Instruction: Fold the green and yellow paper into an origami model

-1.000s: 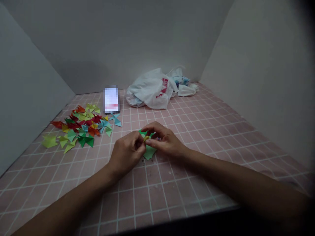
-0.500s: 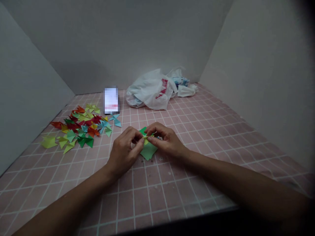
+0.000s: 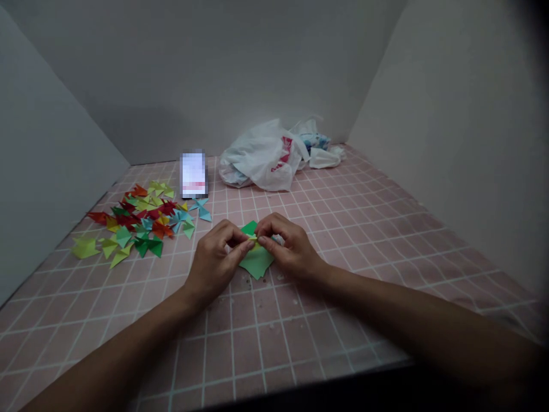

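Note:
My left hand point(image 3: 217, 260) and my right hand point(image 3: 287, 245) meet over the middle of the pink tiled table point(image 3: 300, 320). Both pinch a small yellow paper piece point(image 3: 253, 239) between their fingertips. Under the hands lies a stack of green paper squares point(image 3: 257, 263), partly hidden by the fingers. To the left lies a pile of several folded paper shapes point(image 3: 137, 220) in red, green, yellow and blue.
A blurred phone point(image 3: 194, 173) stands at the back of the table. White plastic bags point(image 3: 266, 154) lie at the back, right of it. Grey walls close in the table on the left, back and right.
Both hands have shifted slightly away from me and their fingertips have closed tighter on the yellow piece. More of the green stack shows below them.

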A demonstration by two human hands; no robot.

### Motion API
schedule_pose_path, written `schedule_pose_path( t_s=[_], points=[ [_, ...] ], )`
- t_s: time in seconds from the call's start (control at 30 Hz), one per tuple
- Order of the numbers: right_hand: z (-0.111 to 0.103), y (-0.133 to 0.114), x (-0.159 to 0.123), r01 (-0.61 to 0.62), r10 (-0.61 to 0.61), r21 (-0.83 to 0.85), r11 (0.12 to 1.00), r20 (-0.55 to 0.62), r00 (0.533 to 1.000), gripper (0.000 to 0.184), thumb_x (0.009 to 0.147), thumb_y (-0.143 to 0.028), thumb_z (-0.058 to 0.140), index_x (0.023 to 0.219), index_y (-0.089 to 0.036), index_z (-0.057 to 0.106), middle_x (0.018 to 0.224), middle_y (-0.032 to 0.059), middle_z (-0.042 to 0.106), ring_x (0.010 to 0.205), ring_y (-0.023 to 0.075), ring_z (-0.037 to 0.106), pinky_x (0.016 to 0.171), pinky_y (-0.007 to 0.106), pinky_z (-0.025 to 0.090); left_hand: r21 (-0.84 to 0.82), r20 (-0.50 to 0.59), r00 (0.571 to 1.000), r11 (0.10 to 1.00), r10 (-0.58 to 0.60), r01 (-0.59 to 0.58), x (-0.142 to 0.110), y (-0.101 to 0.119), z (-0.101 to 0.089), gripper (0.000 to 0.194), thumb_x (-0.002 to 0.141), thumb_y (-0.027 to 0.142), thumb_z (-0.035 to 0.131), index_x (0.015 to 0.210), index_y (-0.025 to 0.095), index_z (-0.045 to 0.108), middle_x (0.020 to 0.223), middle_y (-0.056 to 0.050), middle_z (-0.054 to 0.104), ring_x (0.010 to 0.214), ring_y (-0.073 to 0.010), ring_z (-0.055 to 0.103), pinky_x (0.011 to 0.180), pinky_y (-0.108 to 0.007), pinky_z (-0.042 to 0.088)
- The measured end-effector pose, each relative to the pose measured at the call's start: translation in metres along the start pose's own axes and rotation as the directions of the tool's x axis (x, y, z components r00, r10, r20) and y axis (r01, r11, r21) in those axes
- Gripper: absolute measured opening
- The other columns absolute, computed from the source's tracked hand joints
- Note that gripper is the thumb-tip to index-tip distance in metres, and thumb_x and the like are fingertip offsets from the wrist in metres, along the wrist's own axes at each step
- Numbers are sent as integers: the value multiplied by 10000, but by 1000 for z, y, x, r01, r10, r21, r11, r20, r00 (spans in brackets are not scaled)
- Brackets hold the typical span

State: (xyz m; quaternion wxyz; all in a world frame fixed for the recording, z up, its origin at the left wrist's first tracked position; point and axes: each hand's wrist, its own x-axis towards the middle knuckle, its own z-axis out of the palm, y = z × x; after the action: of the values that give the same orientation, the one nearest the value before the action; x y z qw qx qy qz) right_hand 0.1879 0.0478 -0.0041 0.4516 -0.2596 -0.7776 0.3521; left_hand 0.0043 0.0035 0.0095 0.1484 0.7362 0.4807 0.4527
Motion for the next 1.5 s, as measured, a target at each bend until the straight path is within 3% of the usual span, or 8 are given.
schedule_pose_path(
  t_s=[0.27, 0.4, 0.53, 0.7, 1.0, 1.27, 1.4, 1.5],
  points=[
    [-1, 1, 2, -37, 37, 19, 999, 1, 999, 108, 894, -152, 575, 795, -190, 550, 848, 35, 587, 821, 170, 563, 746, 323, 430, -30, 40, 989, 990, -140, 141, 4, 3, -5, 185, 838, 228, 699, 685, 179, 607, 699, 2, 594, 646, -132, 549, 602, -259, 405],
    [-3, 4, 4, -174, 176, 91, 980, -8, 984, 70, 882, -190, 575, 813, -182, 580, 837, 28, 581, 802, 166, 543, 720, 318, 414, -151, 125, 948, 938, -294, 311, 7, 1, -9, 195, 900, 322, 615, 764, 186, 651, 703, 0, 613, 671, -145, 570, 630, -270, 432],
    [-2, 8, 5, -300, 312, 191, 934, -34, 949, 84, 862, -256, 599, 818, -185, 590, 785, 10, 552, 765, 160, 509, 654, 292, 385, -282, 124, 919, 875, -374, 394, 8, 0, -9, 278, 941, 402, 540, 847, 175, 670, 728, -12, 629, 674, -152, 599, 653, -287, 478],
    [0, 8, 4, -315, 329, 223, 923, -28, 944, 107, 850, -286, 608, 813, -188, 586, 770, 3, 542, 743, 151, 498, 637, 284, 378, -245, 90, 925, 892, -369, 380, 5, -1, -4, 226, 786, 371, 739, 887, 176, 688, 772, -12, 660, 685, -150, 597, 626, -272, 467],
    [-1, 0, 2, -200, 200, 4, 980, -69, 977, 74, 860, -209, 556, 789, -188, 554, 808, 21, 568, 766, 159, 525, 700, 313, 403, -188, 81, 922, 902, -379, 388, 3, -2, -4, 181, 819, 342, 683, 722, 195, 638, 649, 14, 609, 593, -133, 530, 542, -253, 408],
    [-4, 9, 6, -226, 222, -33, 974, -93, 971, 77, 866, -172, 561, 792, -191, 558, 797, 22, 564, 774, 170, 526, 692, 315, 407, 71, -65, 983, 982, -172, 177, 10, -9, -12, 112, 882, 237, 633, 778, 194, 639, 728, -6, 622, 676, -152, 570, 650, -285, 430],
    [-1, 7, 4, -33, 39, -79, 996, 68, 997, 84, 880, -166, 548, 801, -194, 545, 851, 42, 589, 825, 181, 552, 758, 337, 427, 19, 63, 996, 998, -69, 68, 9, -5, -9, 47, 829, 237, 704, 841, 193, 691, 790, -13, 636, 691, -144, 573, 660, -279, 439],
    [0, 3, 3, -8, 11, -28, 1000, 107, 994, 100, 906, -206, 546, 808, -189, 552, 850, 45, 591, 825, 181, 556, 764, 340, 430, -90, 152, 976, 981, -158, 173, 6, 1, -6, 113, 839, 228, 666, 734, 189, 677, 719, -6, 625, 673, -140, 566, 637, -268, 426]
  ],
)
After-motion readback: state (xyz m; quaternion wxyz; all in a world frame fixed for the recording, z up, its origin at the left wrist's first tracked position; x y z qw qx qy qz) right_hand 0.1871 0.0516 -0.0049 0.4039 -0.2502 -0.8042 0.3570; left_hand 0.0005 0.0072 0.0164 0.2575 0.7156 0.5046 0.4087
